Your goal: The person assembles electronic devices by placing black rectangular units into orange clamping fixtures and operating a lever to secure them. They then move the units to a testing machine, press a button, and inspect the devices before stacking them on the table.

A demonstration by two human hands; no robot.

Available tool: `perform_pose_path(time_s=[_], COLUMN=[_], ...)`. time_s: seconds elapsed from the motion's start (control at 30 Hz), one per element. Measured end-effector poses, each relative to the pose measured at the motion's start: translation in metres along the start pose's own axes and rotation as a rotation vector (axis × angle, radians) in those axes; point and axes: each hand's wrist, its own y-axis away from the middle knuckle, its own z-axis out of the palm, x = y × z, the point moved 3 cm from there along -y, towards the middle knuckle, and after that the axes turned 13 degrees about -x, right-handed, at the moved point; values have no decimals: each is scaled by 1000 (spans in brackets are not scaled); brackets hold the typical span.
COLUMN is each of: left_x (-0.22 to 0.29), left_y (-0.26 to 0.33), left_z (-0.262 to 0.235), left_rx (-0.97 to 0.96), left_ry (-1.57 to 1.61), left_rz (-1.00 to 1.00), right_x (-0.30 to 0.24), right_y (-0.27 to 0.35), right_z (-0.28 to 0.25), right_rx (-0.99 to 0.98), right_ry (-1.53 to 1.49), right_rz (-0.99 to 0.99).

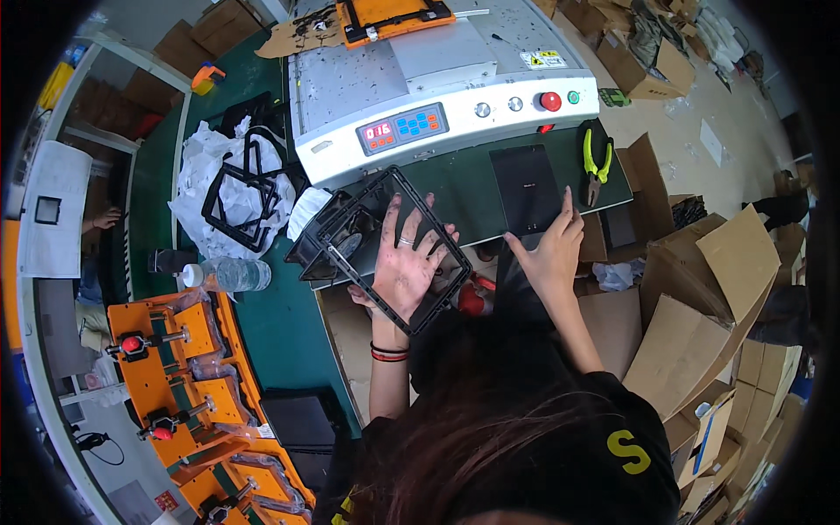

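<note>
My left hand (404, 273) is turned palm up, smudged, with its fingers spread. It holds up a thin black rectangular frame (443, 308), whose sides cross in front of the thumb and fingertips. A black panel (525, 179) lies flat at the front edge of the green bench. Around the panel's near end my right hand (553, 254) has thumb and index finger stretched apart, the thumb at the near left corner and the index by the right side. Left of the frame, a black housing with a round part (337, 241) sits on the bench.
A white machine (490, 122) with display and knobs stands behind. Green-handled pliers (597, 166) lie right of the panel. Left are black frames on a white plastic bag (197, 175), a clear bottle (241, 275) and orange clamp fixtures (149, 376). Cardboard boxes (682, 350) stand at right.
</note>
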Motion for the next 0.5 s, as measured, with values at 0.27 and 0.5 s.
perform_pose_path(time_s=[0.27,0.5], left_x=[-1,13], left_y=[6,8], left_z=[2,-5], left_rx=[33,50], left_ry=[-13,-176], left_rz=[14,135], right_x=[6,-10], right_y=[13,22], right_z=[-10,-40], right_rx=[33,-425], right_ry=[171,-841], right_rz=[-161,-136])
